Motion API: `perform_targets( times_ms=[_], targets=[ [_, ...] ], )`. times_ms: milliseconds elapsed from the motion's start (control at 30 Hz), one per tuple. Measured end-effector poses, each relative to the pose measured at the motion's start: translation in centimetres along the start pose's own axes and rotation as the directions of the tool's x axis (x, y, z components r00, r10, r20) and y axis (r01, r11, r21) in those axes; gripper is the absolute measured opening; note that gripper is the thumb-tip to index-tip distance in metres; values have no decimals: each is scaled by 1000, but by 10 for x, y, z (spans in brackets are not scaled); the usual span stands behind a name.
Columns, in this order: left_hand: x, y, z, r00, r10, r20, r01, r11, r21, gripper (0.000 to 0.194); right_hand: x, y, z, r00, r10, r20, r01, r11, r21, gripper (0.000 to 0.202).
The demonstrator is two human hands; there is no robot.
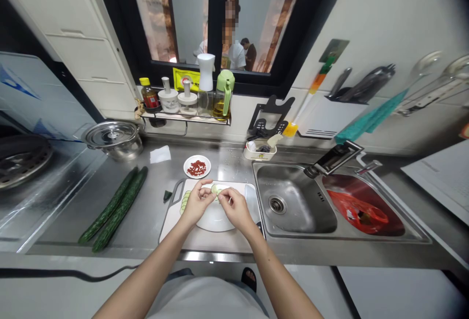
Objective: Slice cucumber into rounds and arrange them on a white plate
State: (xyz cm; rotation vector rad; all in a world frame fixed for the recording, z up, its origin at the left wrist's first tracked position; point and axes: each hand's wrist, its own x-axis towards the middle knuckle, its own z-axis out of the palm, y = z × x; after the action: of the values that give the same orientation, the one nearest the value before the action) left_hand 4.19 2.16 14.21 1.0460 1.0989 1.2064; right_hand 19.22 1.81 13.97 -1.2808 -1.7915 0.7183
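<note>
My left hand (198, 202) and my right hand (236, 207) meet over a white plate (215, 223), fingers pinched together. Between them is a thin pale-green cucumber slice (214, 189), its lower part hidden by the fingertips. The plate sits on a white cutting board (201, 244) with a grey handle. Beside my left hand, overlapping cucumber slices (184, 202) lie in a row on the board. To the right of my right hand, a knife (251, 199) rests along the board's edge, partly covered. A dark green cucumber end (167, 195) is on the counter by the board's handle.
Two whole cucumbers (120, 206) lie at the left. Behind the board stands a small plate of red bits (197, 167), near a white tissue (160, 154) and a lidded steel pot (114, 140). A double sink (293, 206) is at the right, with a red bag (361, 211) in one basin.
</note>
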Motion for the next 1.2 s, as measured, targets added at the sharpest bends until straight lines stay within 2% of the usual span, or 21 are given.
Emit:
perform_targets(
  times_ms=[333,467,600,800,967,1067,1200],
  targets=[
    [-1,1,7,986,161,-45,-148,966,211,38,1,10,7,988,150,-31,-141,970,199,21],
    [-1,1,10,982,185,-40,-167,944,284,36,1,13,7,978,205,-40,-189,949,251,21],
    [2,-8,14,984,178,-29,-162,944,289,34,0,19,6,969,244,-36,-227,941,250,21],
    [12,-30,21,996,93,16,-94,977,192,34,-5,42,2,954,299,-14,-293,943,158,19],
    [22,-58,24,997,-20,76,10,992,124,33,-14,62,-1,937,348,40,-349,936,49,19],
    [26,-77,26,992,-80,96,64,984,166,33,-21,72,0,926,374,58,-371,927,-63,19],
    [29,-96,30,988,-132,82,99,940,325,32,-31,79,2,912,409,43,-391,894,-218,19]
  ],
)
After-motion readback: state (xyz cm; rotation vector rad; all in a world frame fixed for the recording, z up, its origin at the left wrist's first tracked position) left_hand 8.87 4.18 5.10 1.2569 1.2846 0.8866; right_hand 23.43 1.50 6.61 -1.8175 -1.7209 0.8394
